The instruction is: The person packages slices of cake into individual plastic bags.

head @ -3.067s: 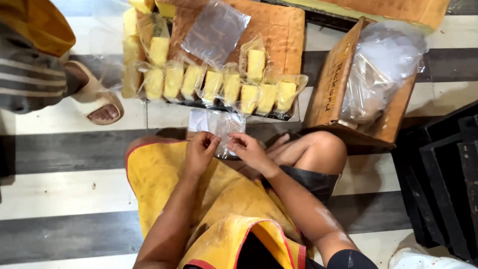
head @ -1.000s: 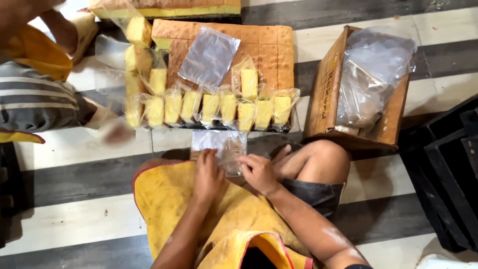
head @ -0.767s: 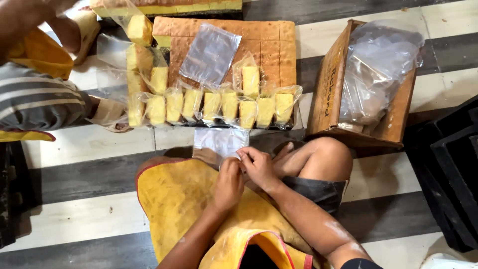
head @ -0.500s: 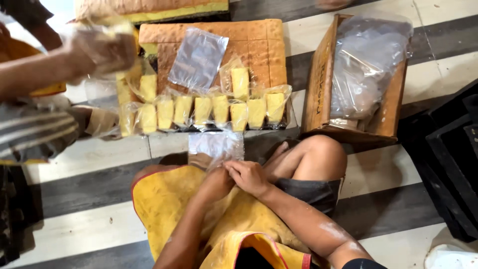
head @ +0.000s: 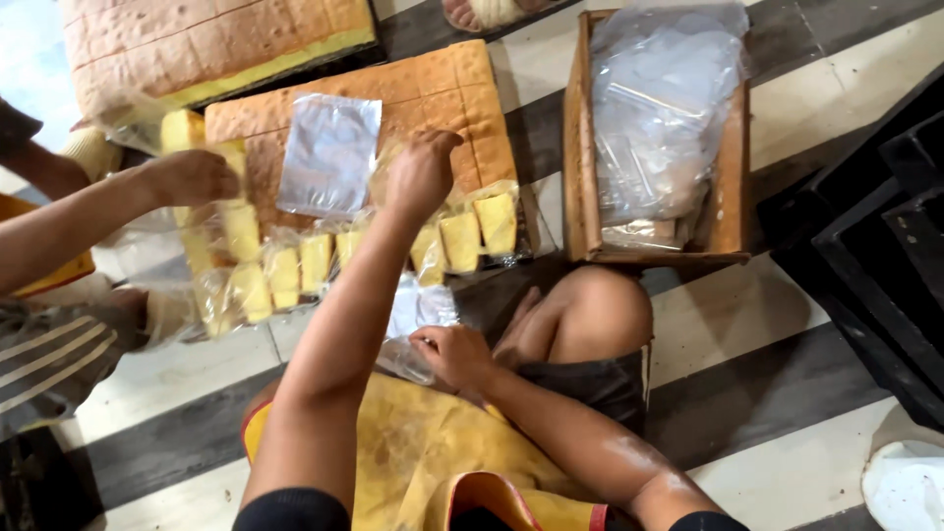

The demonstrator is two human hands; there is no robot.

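Striped floor is holding brown sponge cake slab (head: 442,84). Left hand (head: 421,172) has moved there, fingers curling down; right hand (head: 452,354) is pinching clear plastic bag (head: 418,320).

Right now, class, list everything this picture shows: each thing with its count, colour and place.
Sheet cake: two slabs, brown top, yellow side, top left.
Bagged cake pieces: a row, number unclear, yellow, in front of the near slab.
Loose plastic bag: one, clear, on the near slab.
Wooden box: one, brown, top right, holding clear bags.
Crates: dark, right edge.
Co-worker's hand: one, left, at the bagged pieces.
Apron: yellow, on the lap.
Left hand: reaching onto the near slab.
Right hand: holding a clear bag.
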